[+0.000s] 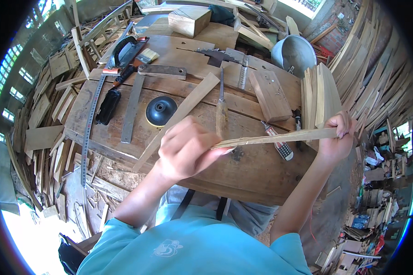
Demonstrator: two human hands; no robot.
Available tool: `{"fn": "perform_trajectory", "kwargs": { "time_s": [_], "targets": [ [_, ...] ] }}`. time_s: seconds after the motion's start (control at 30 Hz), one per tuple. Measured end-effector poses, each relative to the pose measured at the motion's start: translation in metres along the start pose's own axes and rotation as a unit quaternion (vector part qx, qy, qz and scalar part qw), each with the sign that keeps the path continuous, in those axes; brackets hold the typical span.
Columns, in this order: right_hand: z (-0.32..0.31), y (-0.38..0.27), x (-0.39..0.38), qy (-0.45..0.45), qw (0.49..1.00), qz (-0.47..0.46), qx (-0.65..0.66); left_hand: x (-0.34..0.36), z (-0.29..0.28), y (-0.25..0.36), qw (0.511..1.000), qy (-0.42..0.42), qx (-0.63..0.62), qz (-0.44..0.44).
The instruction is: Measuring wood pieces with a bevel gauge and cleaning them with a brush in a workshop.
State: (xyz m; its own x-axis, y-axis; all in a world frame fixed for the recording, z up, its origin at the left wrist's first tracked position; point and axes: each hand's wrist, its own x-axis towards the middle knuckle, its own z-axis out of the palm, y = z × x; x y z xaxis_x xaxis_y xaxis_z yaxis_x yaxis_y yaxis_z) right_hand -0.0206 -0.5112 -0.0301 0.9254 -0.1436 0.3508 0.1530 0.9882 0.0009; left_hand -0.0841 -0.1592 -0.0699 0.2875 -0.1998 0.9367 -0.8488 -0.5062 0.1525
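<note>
A narrow strip of wood (pixel 280 137) is held level above the near part of the workbench (pixel 202 176). My left hand (pixel 186 149) is closed round its left end, thumb along the strip. Round the other end my right hand (pixel 338 137) is closed too. Just beyond my left hand lies a longer flat wooden slat (pixel 188 103), slanting across the bench. A wood-handled pointed tool (pixel 221 110) lies past the strip, its handle partly behind my left hand. Under the strip, a utility knife (pixel 280 143) with a red and grey body rests on the bench.
On the left of the bench lie a black sanding disc (pixel 161 110), a metal ruler (pixel 133 110), a brush (pixel 147 57), a handsaw (pixel 124 52) and a tape measure (pixel 92 110). A wood block (pixel 270 95) and a grey bucket (pixel 294 55) stand at the right. Stacked boards surround the bench.
</note>
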Motion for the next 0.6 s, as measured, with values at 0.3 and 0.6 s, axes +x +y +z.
{"fn": "perform_trajectory", "kwargs": {
  "time_s": [0.3, 0.6],
  "targets": [
    [0.008, 0.041, -0.029, 0.072, 0.995, 0.067, -0.007, -0.019, -0.012, 0.004, 0.971, 0.056, -0.075, -0.220],
    [-0.045, 0.084, -0.023, 0.145, 0.978, 0.143, -0.037, -0.031, -0.028, -0.018, 0.973, 0.039, 0.112, -0.199]
  ]
}}
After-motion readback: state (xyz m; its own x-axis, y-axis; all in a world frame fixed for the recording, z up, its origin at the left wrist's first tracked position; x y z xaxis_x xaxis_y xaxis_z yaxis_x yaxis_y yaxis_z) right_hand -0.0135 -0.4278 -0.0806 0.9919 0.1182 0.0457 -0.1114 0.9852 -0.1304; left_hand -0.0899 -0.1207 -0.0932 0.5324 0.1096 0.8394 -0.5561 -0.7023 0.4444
